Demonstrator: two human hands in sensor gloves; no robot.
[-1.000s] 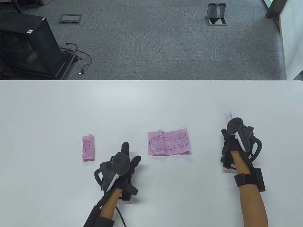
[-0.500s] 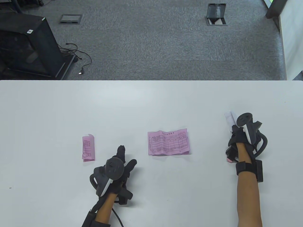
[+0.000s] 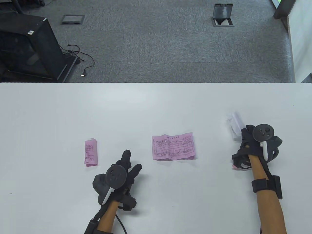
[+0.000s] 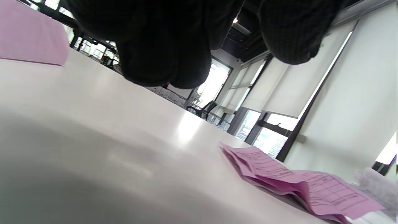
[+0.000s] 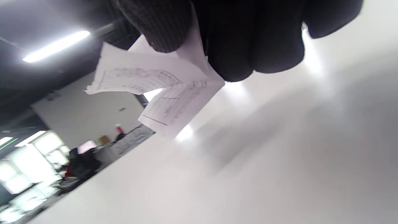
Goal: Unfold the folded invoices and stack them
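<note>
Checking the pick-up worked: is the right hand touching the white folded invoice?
Touching. In the right wrist view the right hand pinches the white folded invoice between gloved fingers, clear of the table.

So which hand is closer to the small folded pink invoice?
Left. The left hand sits just right of the small folded pink invoice; the right hand is far across the table, holding a white invoice.

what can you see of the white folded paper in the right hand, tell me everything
The white folded invoice is thin printed paper with faint table lines and some reddish print. It is still folded, though its layers fan apart at the free end. The right hand pinches one end between gloved fingertips, holding it above the white table, not touching the surface. In the table view it sticks out beyond the fingers, away from the person, right of the unfolded pink invoice.
</note>
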